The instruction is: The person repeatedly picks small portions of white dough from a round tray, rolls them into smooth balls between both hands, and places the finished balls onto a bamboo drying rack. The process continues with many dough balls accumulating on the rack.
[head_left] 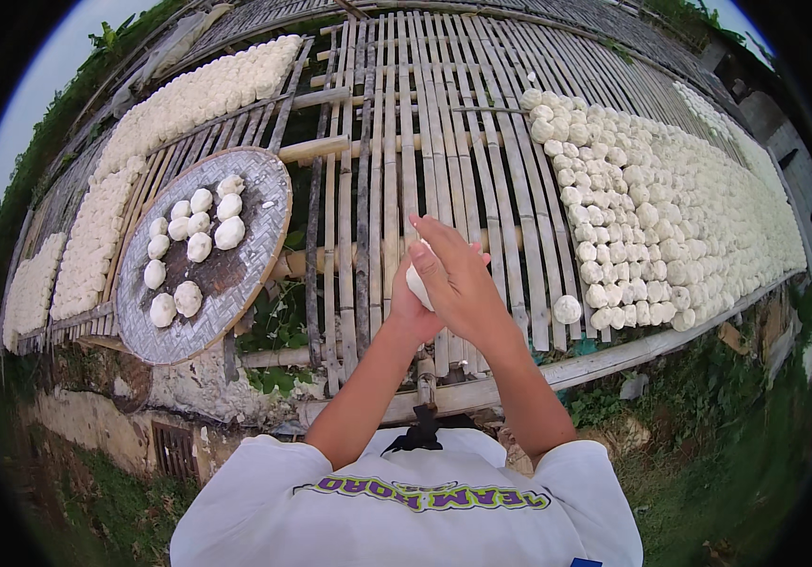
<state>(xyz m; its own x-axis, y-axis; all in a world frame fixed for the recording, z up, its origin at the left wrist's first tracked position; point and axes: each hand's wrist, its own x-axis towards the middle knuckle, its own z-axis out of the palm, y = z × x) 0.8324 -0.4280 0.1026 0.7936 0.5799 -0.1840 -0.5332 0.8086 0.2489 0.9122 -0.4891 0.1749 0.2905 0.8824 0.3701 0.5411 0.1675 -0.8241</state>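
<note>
A white, dough-like ball (417, 286) is pressed between my two palms, above the front part of the bamboo slats. My left hand (410, 312) cups it from the left and below. Over it from the right lies my right hand (455, 280), its fingers together and covering most of the ball. On the left, a round woven tray (269, 203) carries several similar white balls (200, 223), some in a cluster and a pair lower down. One lone ball (567, 309) rests on the slats to the right of my hands.
Tight rows of white balls (652, 217) cover the right side of the bamboo rack (425, 113). More rows (189, 104) stretch along the far left. A bamboo pole (604, 362) edges the rack's front. Below it are grass (699, 454) and a low concrete wall (94, 420).
</note>
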